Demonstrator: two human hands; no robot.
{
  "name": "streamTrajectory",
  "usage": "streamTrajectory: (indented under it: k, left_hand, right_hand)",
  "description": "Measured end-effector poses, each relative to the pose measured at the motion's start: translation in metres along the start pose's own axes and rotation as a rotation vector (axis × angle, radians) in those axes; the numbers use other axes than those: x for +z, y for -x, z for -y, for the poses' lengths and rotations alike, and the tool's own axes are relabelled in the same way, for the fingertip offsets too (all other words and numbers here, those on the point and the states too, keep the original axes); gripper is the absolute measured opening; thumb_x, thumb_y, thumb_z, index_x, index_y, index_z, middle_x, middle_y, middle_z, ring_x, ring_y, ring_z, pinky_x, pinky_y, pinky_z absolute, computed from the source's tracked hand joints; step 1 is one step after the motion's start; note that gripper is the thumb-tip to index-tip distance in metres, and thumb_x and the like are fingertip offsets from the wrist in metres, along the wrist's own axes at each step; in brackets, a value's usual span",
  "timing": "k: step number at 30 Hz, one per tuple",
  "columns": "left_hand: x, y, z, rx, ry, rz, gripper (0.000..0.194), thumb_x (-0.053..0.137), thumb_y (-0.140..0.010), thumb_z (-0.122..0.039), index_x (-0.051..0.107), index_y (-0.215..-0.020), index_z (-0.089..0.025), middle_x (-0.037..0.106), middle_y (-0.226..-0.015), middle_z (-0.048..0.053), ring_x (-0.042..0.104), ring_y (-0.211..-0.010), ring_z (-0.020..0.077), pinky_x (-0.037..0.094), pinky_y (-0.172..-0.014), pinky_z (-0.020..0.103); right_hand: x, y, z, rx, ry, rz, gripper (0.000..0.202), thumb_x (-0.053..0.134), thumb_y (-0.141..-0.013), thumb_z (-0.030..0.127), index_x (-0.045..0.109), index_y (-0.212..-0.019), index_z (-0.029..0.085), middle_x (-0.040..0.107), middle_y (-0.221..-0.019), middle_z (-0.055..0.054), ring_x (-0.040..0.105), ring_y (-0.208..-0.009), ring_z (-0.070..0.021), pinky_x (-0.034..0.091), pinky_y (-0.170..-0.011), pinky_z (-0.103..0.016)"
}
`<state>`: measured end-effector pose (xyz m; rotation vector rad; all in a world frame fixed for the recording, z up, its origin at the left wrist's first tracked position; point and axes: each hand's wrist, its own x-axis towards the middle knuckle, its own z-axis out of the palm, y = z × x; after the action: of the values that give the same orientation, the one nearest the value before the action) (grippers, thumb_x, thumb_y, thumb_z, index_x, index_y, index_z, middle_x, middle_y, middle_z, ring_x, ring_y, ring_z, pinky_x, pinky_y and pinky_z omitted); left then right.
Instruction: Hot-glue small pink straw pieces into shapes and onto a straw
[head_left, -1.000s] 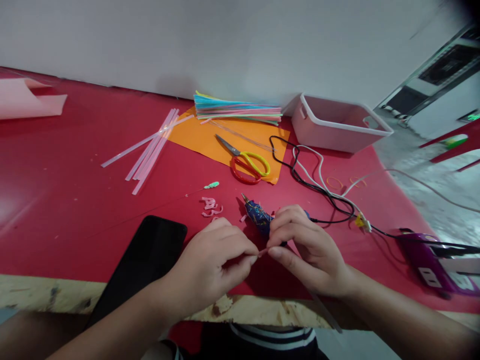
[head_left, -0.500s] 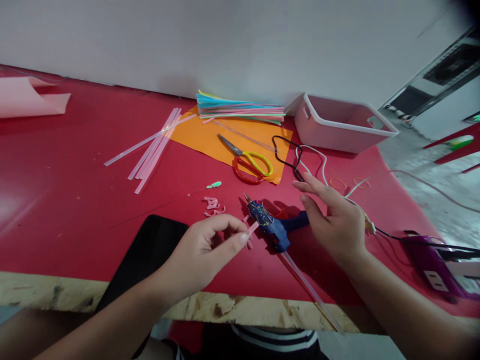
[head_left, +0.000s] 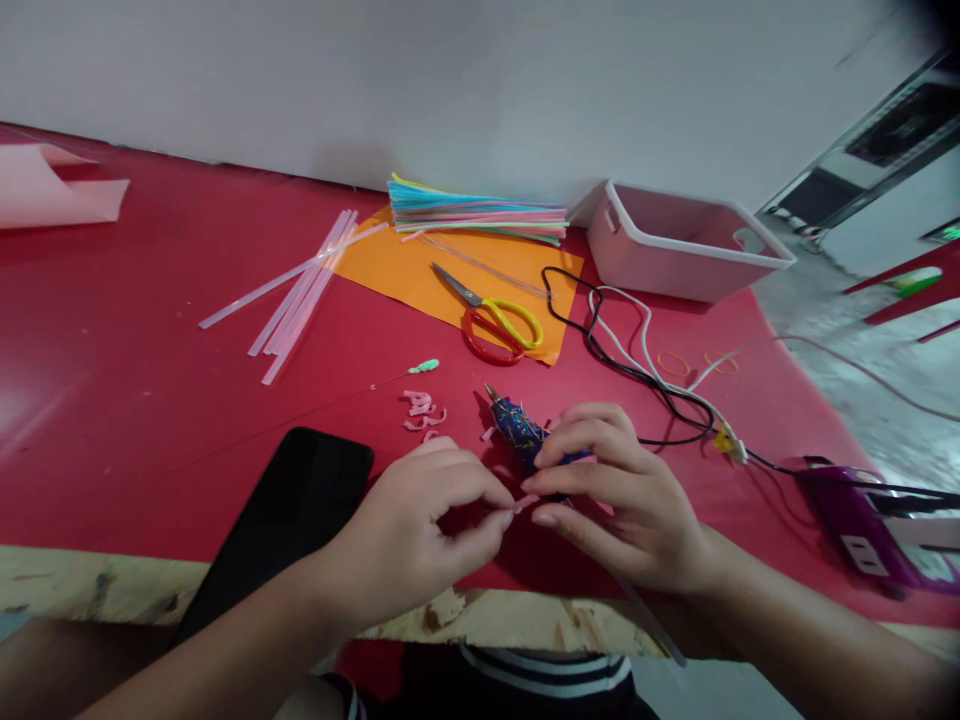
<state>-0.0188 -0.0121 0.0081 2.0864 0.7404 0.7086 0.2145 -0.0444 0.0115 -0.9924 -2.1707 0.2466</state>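
Note:
A short pink strip (head_left: 526,503) is pinched between the thumb and forefinger of my left hand (head_left: 427,520). My right hand (head_left: 622,495) has come up to the strip's other end, its thumb and fingers apart. Behind and partly under my right hand lies a blue glue gun (head_left: 517,428), nozzle pointing away to the left, its handle hidden. Several curled pink scraps (head_left: 421,405) lie beyond my left hand. A thin stem with a small green tip (head_left: 424,367) rests just past them.
A black phone (head_left: 300,500) lies left of my left hand. Scissors (head_left: 491,320) rest on orange paper (head_left: 367,262), near a pipe cleaner bundle (head_left: 472,213) and glue sticks (head_left: 304,295). Cords (head_left: 637,370) run to a purple power strip (head_left: 862,530). A pink bin (head_left: 675,250) stands back right.
My right hand has moved left and down, from beside the glue gun's handle to over the gun. My left hand has shifted slightly toward me, still pinching the pink strip.

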Motion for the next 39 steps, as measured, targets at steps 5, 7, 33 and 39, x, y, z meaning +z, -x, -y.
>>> streamTrajectory:
  k: [5, 7, 33, 39]
  left_hand:
    - [0.001, 0.0, -0.002, -0.119, 0.095, 0.039, 0.012, 0.064, -0.091, -0.024, 0.074, -0.087, -0.02, 0.072, -0.077, 0.002, 0.062, -0.072, 0.0157, 0.047, -0.068, 0.027]
    - [0.0, -0.001, -0.003, -0.277, 0.268, 0.062, 0.017, 0.059, -0.095, -0.028, 0.074, -0.095, -0.019, 0.074, -0.085, 0.004, 0.064, -0.075, 0.0156, 0.048, -0.067, 0.026]
    - [-0.008, -0.008, -0.007, -0.57, 0.622, 0.127, 0.01, 0.065, -0.083, -0.022, 0.064, -0.075, -0.017, 0.058, -0.066, -0.005, 0.05, -0.062, 0.0091, 0.039, -0.061, 0.021]
    - [-0.004, -0.009, -0.001, -0.557, 0.476, 0.005, 0.016, 0.062, -0.087, -0.028, 0.065, -0.077, -0.017, 0.062, -0.072, -0.002, 0.055, -0.069, 0.0107, 0.043, -0.066, 0.022]
  right_hand:
    - [-0.001, -0.002, 0.002, -0.018, -0.047, 0.004, 0.008, 0.068, -0.089, 0.022, 0.073, -0.094, 0.025, 0.069, -0.089, -0.003, 0.06, -0.095, -0.0196, 0.051, -0.091, -0.041]
    - [-0.001, -0.001, 0.001, -0.037, -0.05, -0.023, 0.009, 0.068, -0.089, 0.023, 0.075, -0.095, 0.026, 0.068, -0.091, -0.004, 0.059, -0.096, -0.0196, 0.051, -0.09, -0.041]
    - [-0.008, 0.003, -0.019, -0.09, 0.136, 0.002, 0.037, 0.052, -0.1, 0.046, 0.064, -0.126, 0.021, 0.069, -0.109, -0.01, 0.059, -0.104, -0.0238, 0.044, -0.097, -0.042]
    - [-0.018, 0.004, -0.039, 0.004, 0.131, -0.047, 0.032, 0.052, -0.1, 0.041, 0.061, -0.119, 0.018, 0.069, -0.105, -0.011, 0.061, -0.1, -0.0238, 0.047, -0.094, -0.042]
